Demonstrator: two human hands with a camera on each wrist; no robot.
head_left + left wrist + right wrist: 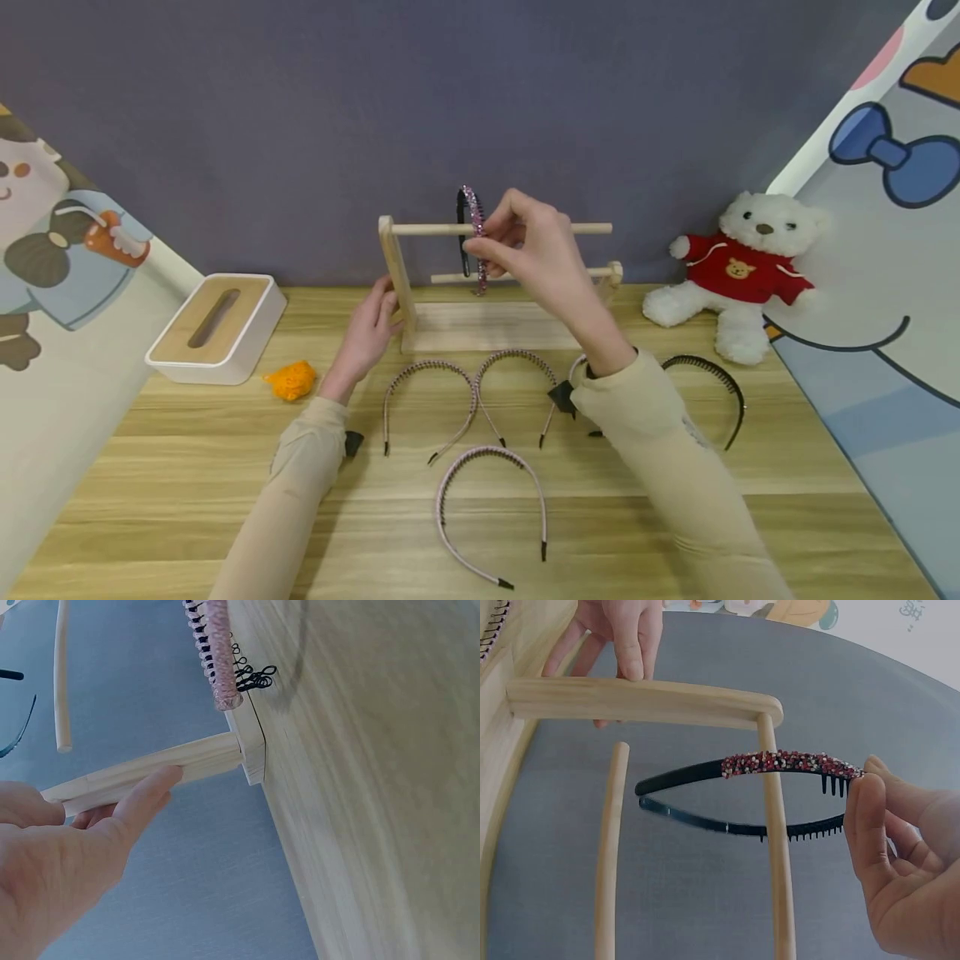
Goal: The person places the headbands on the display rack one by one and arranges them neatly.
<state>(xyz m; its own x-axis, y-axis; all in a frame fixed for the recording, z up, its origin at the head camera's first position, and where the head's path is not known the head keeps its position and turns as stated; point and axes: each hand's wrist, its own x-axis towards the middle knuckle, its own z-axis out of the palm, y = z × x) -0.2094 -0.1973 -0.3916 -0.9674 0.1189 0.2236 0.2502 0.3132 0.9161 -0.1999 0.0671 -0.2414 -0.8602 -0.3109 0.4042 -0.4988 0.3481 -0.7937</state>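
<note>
Headband [746, 764] straddles the upper rod [781, 900], pinched between right fingers [868, 825]; left fingers [150, 793] hold the post [652, 700]

Small dark lettering [911, 610] on white panel [889, 630], above fingers [868, 817] of right hand [911, 877]: too small for reading. Grey mark [693, 430] on right sleeve [652, 408], below same fingers in head view: also not readable.

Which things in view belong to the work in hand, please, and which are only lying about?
Seemingly part of the work:
glittery headband, pinched by the right hand
wooden rack, with the left hand on its upright
pink headbands and black headband, probably

Apparently just lying about:
tissue box
crumpled orange item
white teddy bear
</note>
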